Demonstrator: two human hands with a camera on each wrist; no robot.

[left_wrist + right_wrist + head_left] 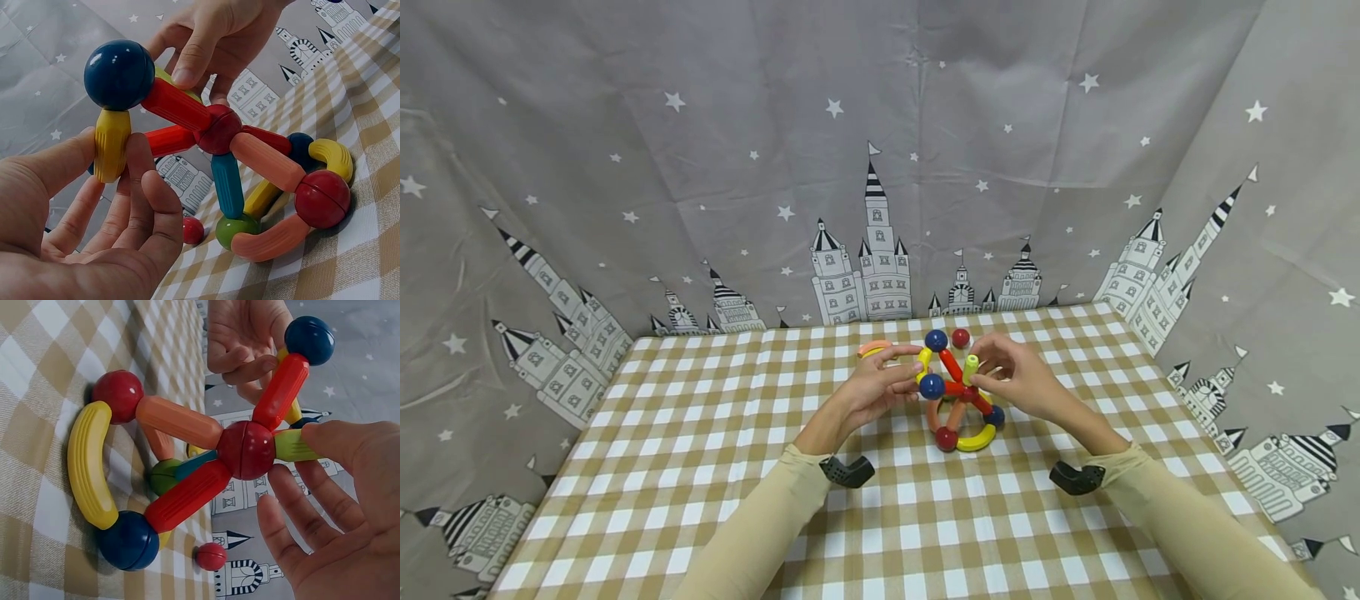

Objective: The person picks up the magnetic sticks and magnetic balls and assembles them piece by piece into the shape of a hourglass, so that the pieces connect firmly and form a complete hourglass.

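A toy frame of magnetic rods and balls stands on the table, with a red ball at its centre. Sloping legs run down from that ball to a base ring with a lower red ball, a green ball and curved rods such as a yellow one. Two red rods reach out to blue balls, bridged by a short yellow rod. My left hand pinches this yellow rod between thumb and fingers. Above the central ball, my right hand pinches a light green rod, its lower end at the ball.
Behind the frame lies a loose red ball. Curved orange and yellow pieces rest near the left fingers, partly hidden by them. A checkered cloth covers the table, and a grey castle-print curtain hangs at its far edge.
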